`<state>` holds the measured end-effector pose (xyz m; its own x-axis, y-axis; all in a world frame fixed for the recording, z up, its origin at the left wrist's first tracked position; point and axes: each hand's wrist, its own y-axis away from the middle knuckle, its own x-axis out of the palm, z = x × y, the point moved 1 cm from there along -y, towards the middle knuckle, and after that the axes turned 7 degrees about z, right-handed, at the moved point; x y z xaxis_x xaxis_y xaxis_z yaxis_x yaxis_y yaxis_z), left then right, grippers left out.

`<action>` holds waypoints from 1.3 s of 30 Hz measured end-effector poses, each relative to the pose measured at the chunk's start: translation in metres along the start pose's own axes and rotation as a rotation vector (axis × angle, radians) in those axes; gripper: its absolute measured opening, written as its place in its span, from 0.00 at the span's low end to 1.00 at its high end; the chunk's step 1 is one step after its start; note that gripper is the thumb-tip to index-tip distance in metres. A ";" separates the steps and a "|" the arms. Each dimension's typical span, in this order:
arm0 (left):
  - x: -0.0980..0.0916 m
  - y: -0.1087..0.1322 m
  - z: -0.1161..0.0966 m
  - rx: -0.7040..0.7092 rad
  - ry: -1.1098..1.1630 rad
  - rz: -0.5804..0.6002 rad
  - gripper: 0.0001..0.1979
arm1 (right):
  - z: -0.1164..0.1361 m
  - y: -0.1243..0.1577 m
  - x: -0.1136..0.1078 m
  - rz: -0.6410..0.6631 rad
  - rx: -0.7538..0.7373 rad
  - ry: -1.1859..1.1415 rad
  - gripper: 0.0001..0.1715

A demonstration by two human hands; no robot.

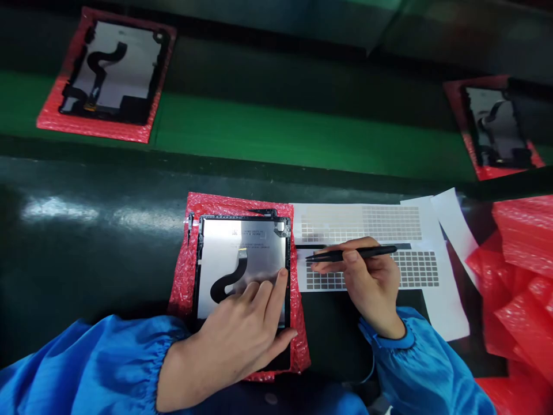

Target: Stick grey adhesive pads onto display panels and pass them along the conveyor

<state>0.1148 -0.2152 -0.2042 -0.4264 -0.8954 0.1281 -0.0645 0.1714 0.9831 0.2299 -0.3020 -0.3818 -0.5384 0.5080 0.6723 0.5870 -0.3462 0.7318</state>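
Observation:
A tablet screen panel (268, 262) with a silver back and black frame lies on red bubble wrap (177, 294) in front of me. Its black ribbon cable (231, 280) curls across the silver back. Over the panel's lower part rests my left hand (244, 323), its index finger stretched to the right edge and its thumb spread, holding nothing. My right hand (375, 282) is closed around black tweezers (363, 253), whose tips point left, a little apart from the panel. Under that hand lie white sheets with rows of small grey stickers (419, 268).
Beyond the dark bench, a green belt (259, 132) carries two similar panels on red wrap: one panel (125, 75) at upper left, another panel (496, 127) at far right. Crumpled red bubble-wrap bags (518, 300) pile up at right, beside a loose white paper (453, 230).

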 end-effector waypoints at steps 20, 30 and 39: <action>0.002 -0.088 0.038 -0.035 0.031 -0.074 0.47 | -0.017 -0.063 -0.028 -0.002 0.002 0.329 0.06; 0.001 -0.091 0.040 -0.039 0.064 -0.095 0.47 | -0.013 -0.067 -0.028 0.009 0.020 0.382 0.05; 0.001 -0.090 0.039 -0.044 0.053 -0.082 0.46 | -0.014 -0.068 -0.029 0.006 0.046 0.350 0.06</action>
<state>0.0852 -0.2156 -0.2981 -0.3729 -0.9264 0.0521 -0.0571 0.0790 0.9952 0.1967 -0.3039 -0.4496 -0.7048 0.2027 0.6798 0.6131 -0.3081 0.7275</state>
